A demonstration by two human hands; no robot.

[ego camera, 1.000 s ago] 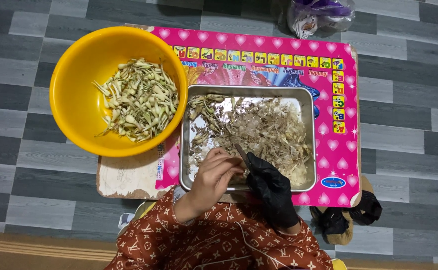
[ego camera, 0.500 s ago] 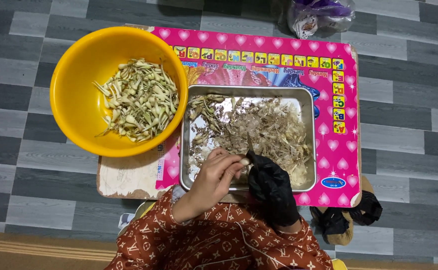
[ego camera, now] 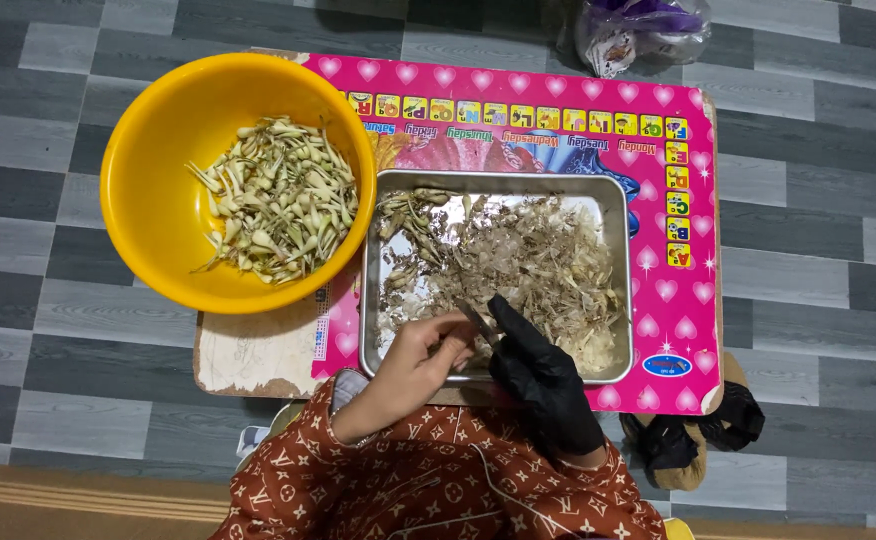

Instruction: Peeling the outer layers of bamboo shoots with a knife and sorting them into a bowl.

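Pinching a thin stalk (ego camera: 478, 322) betw. bare left hand (ego camera: 420, 358) fingers and gloved right hand (ego camera: 538, 372), fingers closed on it, over tray (ego camera: 370, 300) near edge. Tray holds peel scraps (ego camera: 528, 265); bowl (ego camera: 148, 200) touches tray's left rim. Open mat (ego camera: 678, 330) to the right.

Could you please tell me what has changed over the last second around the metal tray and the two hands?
Little changed. The bare left hand and black-gloved right hand drew closer together over the rectangular metal tray, still pinching a small stalk between them. The round yellow plastic bowl of pale stalks and the pink mat stayed put.
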